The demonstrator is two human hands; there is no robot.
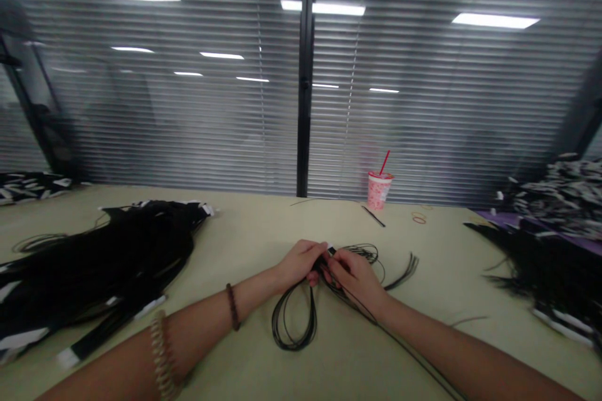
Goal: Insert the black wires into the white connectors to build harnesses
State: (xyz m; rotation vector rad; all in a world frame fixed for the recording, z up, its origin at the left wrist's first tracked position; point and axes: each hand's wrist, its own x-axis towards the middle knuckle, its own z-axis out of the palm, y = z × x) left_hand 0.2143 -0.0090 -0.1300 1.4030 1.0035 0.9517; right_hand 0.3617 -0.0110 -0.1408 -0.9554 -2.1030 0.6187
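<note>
A looped bundle of thin black wires (295, 346) sits in both hands above the middle of the table. My left hand (303, 261) is closed round the bundle, with one loop hanging below it. Close against it, my right hand (353, 272) pinches the same bundle, fingers bent inward. Between the fingertips shows a small white tag or end piece (330, 247), partly hidden. More coils and a loose spread of wire ends (408, 270) stick out on the right. One long strand trails under my right forearm towards the front edge of view.
A big pile of black wires (136, 257) with white ends covers the left of the table (244, 225). Other black bundles (555, 263) lie at the right. At the back stand a pink cup (379, 191) with a red straw, and rubber bands (419, 218). Window blinds (188, 125) rise behind.
</note>
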